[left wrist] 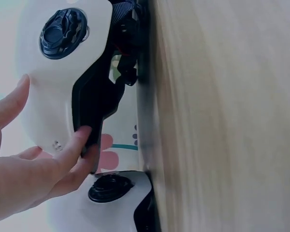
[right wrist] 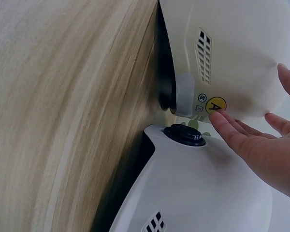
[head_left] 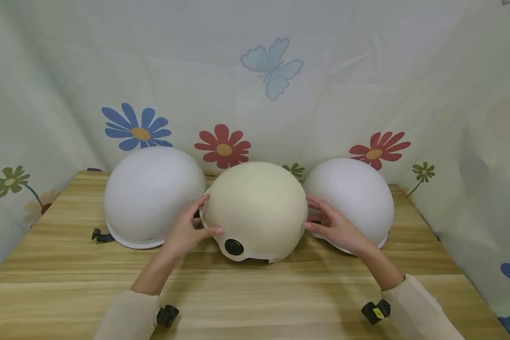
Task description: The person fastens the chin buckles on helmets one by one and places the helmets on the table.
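A cream helmet point(head_left: 257, 208) stands in the middle of the table in the head view, a round black knob point(head_left: 234, 247) low on its shell. My left hand point(head_left: 191, 226) holds its left side; in the left wrist view the thumb lies on the shell and fingertips curl at the black inner edge point(left wrist: 92, 104). On the opposite side, my right hand point(head_left: 329, 224) touches the shell with fairly straight, spread fingers. One fingertip meets a round yellow sticker point(right wrist: 215, 104) in the right wrist view. Whether the helmet's rim is fully on the table, I cannot tell.
White helmets stand close on both sides, one left point(head_left: 153, 198) and one right point(head_left: 352, 203). A black strap buckle point(head_left: 103, 236) sticks out from the left one. The wooden table point(head_left: 255, 302) meets a flower-printed curtain point(head_left: 174, 80) at its back.
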Demonstrator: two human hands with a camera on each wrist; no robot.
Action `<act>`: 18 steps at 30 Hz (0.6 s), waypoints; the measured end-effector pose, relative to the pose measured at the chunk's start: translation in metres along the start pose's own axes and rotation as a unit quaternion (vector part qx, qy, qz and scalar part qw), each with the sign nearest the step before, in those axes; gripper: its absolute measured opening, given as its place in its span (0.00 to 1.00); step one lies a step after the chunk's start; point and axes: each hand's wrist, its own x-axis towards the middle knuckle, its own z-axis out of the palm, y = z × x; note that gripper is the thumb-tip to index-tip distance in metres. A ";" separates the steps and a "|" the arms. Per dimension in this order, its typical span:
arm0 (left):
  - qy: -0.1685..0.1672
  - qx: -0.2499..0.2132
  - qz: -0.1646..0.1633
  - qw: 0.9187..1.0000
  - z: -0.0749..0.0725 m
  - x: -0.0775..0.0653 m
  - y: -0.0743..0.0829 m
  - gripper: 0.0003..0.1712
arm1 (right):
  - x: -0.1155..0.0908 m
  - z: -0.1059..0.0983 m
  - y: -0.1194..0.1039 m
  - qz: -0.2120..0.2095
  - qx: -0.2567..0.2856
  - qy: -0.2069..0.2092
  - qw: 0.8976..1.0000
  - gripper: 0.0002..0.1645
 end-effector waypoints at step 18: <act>-0.078 -0.017 -0.044 0.996 0.000 0.002 -0.013 0.59 | 0.001 0.005 0.003 0.014 -0.011 -0.006 1.000 0.40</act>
